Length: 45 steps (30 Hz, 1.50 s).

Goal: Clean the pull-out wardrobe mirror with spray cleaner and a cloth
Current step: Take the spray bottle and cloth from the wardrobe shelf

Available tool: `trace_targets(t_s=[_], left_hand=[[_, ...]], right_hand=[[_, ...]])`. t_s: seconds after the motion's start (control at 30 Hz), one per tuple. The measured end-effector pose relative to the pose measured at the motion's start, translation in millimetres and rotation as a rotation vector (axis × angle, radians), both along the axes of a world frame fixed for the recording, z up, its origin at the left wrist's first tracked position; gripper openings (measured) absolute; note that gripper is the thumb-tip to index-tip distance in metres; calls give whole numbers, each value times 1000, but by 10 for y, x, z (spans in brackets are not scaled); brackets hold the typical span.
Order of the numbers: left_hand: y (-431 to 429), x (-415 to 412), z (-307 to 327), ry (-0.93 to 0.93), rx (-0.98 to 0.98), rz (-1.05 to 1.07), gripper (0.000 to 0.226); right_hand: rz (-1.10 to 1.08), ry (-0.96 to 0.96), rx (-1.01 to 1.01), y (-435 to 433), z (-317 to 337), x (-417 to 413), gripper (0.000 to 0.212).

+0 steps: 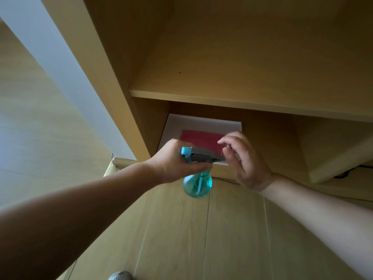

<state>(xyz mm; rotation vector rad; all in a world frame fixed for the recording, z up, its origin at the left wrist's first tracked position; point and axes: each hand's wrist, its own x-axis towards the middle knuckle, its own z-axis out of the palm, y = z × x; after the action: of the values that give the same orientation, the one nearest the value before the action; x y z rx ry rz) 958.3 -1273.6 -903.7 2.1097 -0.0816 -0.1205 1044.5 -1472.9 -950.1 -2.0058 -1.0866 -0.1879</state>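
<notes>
Wall [60, 63]: pale strip running from 10 o'clock down toward the centre, beside the wardrobe's side panel [105, 67].
Left arm: comes in from 8 o'clock and reaches toward the centre.
Left hand [171, 160]: just below centre, fingers wrapped round the bottle's neck under the spray head, holding it off the floor.
Shoe [120, 275]: grey toe at the 6 o'clock edge.
Bottle [197, 183]: clear teal, round-bodied, hanging below the left hand in front of the lower compartment. Its grey spray head [203, 155] has a light blue back end and its nozzle points to 3 o'clock.
Floor [201, 229]: light wood planks, filling the view from 5 to 7 o'clock.
Sheet [201, 123]: white, flat on the bottom of the lower compartment, at 12 o'clock from the bottle.
Cloth [198, 140]: red, lying flat on the sheet; its near edge is hidden behind the spray head and both hands.
Shelf [222, 102]: wooden board crossing the wardrobe above the sheet, with an open compartment above it.
Right hand [246, 164]: at 3 o'clock from the bottle, palm facing left, fingers loosely curved with the tips at the nozzle. Whether they pinch the nozzle or only come close, I cannot tell.
Right arm: comes in from 4 o'clock.
Cable [347, 172]: dark, at 3 o'clock, under the angled board on the right.
</notes>
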Motion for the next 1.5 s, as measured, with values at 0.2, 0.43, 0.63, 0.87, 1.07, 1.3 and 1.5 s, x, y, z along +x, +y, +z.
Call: trace_targets(t_s=[0.2,0.43,0.63,0.87,1.07,1.3,1.5], left_hand=[[203,-89,-167,89,85,16,32],[411,-163,-296,109,128,63,34],[484,-203,-318,97,123,83,26],[611,-273,-332,98,157,77,26],[687,-284,-338,88,167,76,25],[552,-200,-280,-35,179,-21,25],[200,-85,-29,-82,155,-92,26]], right_hand=[[-70,56,-81,247,-271,182,36],[-142,136,-752,514,-674,430,48],[-226,320,-1065,821,-1051,679,61],[-358,311,-1099,1118,-1318,853,43],[-415,165,-979,1039,-1160,816,36],[-317,265,-477,638,-704,465,32],[-111,523,-134,41,5,-97,24]])
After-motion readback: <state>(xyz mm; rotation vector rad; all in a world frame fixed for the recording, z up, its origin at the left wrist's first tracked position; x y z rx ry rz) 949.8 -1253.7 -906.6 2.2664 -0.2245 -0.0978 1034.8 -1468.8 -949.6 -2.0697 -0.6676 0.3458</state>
